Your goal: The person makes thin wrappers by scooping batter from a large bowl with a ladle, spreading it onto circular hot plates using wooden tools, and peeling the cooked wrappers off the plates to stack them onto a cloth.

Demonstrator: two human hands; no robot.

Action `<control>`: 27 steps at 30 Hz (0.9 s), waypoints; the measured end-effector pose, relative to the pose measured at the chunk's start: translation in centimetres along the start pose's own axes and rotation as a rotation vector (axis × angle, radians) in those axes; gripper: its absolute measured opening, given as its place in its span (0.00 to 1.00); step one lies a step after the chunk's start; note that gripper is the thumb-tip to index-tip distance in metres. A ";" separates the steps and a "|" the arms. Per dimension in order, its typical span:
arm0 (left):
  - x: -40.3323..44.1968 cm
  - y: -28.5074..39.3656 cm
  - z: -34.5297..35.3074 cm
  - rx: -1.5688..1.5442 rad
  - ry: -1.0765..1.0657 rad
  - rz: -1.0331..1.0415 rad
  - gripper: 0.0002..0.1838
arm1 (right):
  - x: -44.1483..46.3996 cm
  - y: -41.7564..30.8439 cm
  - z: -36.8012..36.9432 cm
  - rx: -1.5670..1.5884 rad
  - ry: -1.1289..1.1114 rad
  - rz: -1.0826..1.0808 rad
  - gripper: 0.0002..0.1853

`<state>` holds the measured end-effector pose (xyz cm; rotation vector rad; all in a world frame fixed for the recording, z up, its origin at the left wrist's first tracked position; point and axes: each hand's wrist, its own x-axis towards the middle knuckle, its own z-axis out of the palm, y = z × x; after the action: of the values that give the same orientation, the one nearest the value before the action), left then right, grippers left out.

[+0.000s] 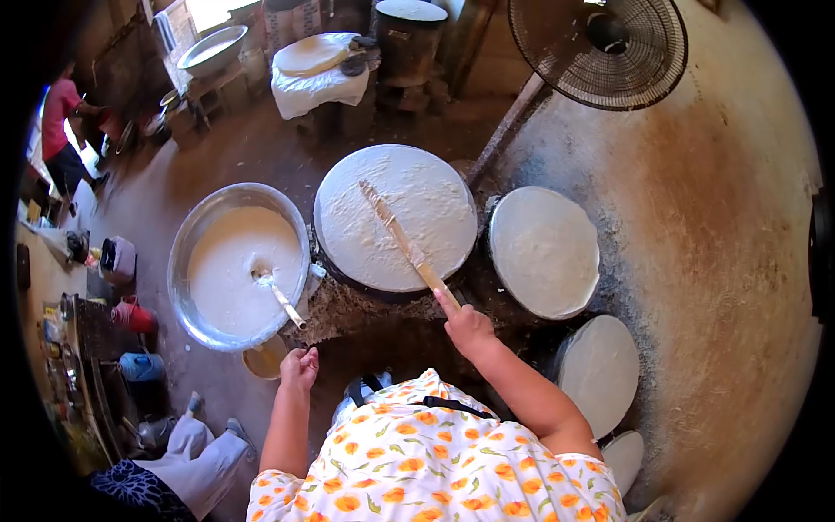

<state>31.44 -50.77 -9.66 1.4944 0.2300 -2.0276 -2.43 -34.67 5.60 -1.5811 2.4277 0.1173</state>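
Observation:
My right hand (470,332) is closed around the near end of a long flat wooden spatula (396,230). The blade, smeared with white paste, slants across a large round griddle (352,178) whose top is coated with lumpy white batter. My left hand (299,369) has its fingers curled in, with nothing visible in them. Just beyond it, the handle of a ladle (287,304) sticks out over the rim of a wide metal basin (178,270). White batter (230,235) fills the basin, and the ladle's head sits in it. A yellowish bowl (263,360) is partly hidden under the basin's edge.
Right of the griddle stand more round white-topped surfaces (544,252) (600,374). A standing fan (600,43) rises at the back right. Farther back are a cloth-covered stand (322,83) and a drum (409,43). A person (65,130) stands far left; another person's legs (196,457) are lower left.

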 end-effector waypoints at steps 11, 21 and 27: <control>-0.6 -3.0 -3.0 -0.102 0.043 -0.012 0.06 | -6.2 2.5 0.1 -0.105 0.145 -0.155 0.39; 1.0 -4.5 -2.1 -0.050 -0.111 -0.092 0.06 | -1.7 0.6 -0.9 -0.304 -0.042 0.055 0.34; 0.8 -3.9 -2.8 -0.046 -0.090 -0.051 0.06 | -1.1 2.3 -0.4 -0.171 0.074 -0.044 0.36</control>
<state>31.41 -46.65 -12.22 1.3786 0.2784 -2.1097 -4.12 -32.81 6.17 -1.7386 2.4956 0.2694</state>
